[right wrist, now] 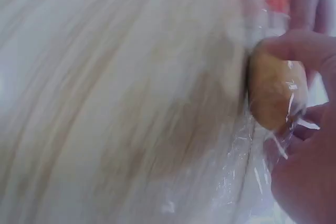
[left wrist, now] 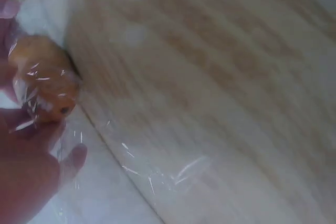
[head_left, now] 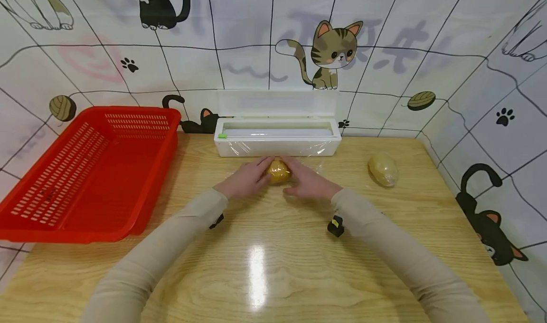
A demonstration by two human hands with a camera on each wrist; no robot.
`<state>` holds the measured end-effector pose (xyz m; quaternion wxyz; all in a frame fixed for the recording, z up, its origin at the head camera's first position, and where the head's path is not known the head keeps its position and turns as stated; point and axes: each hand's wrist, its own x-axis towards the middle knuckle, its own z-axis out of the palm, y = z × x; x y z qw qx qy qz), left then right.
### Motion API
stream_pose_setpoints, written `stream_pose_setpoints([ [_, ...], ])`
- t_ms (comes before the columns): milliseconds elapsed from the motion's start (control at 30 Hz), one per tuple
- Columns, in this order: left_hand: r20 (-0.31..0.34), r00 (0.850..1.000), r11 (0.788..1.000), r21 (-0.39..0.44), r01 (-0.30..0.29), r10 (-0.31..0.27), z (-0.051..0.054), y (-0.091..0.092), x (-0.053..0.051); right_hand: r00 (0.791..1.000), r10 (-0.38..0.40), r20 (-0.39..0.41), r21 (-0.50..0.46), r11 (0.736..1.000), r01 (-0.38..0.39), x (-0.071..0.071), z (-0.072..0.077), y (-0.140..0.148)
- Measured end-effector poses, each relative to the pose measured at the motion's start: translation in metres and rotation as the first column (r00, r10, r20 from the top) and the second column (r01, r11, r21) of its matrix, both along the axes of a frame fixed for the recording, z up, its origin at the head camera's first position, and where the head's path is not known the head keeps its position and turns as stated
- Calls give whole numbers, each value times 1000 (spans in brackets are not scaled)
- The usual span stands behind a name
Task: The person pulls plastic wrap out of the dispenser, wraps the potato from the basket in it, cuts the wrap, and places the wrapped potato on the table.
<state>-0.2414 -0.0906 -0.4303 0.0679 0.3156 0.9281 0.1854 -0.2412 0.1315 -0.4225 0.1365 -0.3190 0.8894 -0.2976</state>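
Observation:
A yellow-brown potato (head_left: 278, 172) lies on the table just in front of a white cling film box (head_left: 278, 148). Clear film covers it, with glints showing in both wrist views. My left hand (head_left: 245, 179) holds its left side, and my right hand (head_left: 311, 180) holds the other side. Seen from the left wrist, the potato (left wrist: 44, 77) has a dark spot, and loose cling film (left wrist: 181, 174) spreads beside it. The right wrist view has thumb and fingers about the potato (right wrist: 275, 90), with crinkled film hanging below.
At the left stands a red plastic basket (head_left: 147, 204) with slotted sides. Another potato (head_left: 383, 169), wrapped in film, sits on the wooden table (head_left: 299, 270) to the right. The cling film box has its lid up against the cat-patterned wall covering (head_left: 243, 66).

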Motion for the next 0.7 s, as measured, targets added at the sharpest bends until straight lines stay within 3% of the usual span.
stream_pose_setpoints([
  [100, 135, 991, 990, 143, -8, -11, 4, -8, -4, 994, -25, 104, -194, 980, 45, -4, 4, 7],
  [200, 147, 989, 970, 244, -20, -17, 15, -19, -6, 986, -44, 160, -360, 928, 100, -9, 12, 14],
  [267, 46, 999, 957, 291, -20, 7, 23, -29, -7, 987, -40, 154, -442, 891, 105, -13, 17, 16],
  [333, -108, 991, 944, 328, -37, 77, 30, -38, -9, 990, -58, 129, -472, 875, 112, -17, 24, 15],
  [400, -219, 955, 925, 363, -112, 201, 35, -48, -12, 992, -87, 87, -455, 883, 117, -20, 30, 9],
  [433, -243, 932, 912, 374, -167, 270, 36, -53, -15, 993, -102, 66, -434, 893, 120, -21, 33, 4],
  [467, -228, 914, 895, 380, -232, 334, 37, -57, -18, 993, -113, 43, -407, 906, 121, -22, 36, -2],
  [567, -91, 881, 841, 357, -407, 465, 35, -71, -29, 992, -116, -54, -277, 956, 97, -26, 44, -26],
  [633, 1, 864, 820, 314, -479, 504, 33, -79, -36, 987, -81, -138, -150, 987, 60, -29, 52, -44],
  [700, 81, 849, 793, 320, -518, 522, 31, -86, -42, 973, -23, -228, -11, 1000, 21, -33, 58, -63],
])
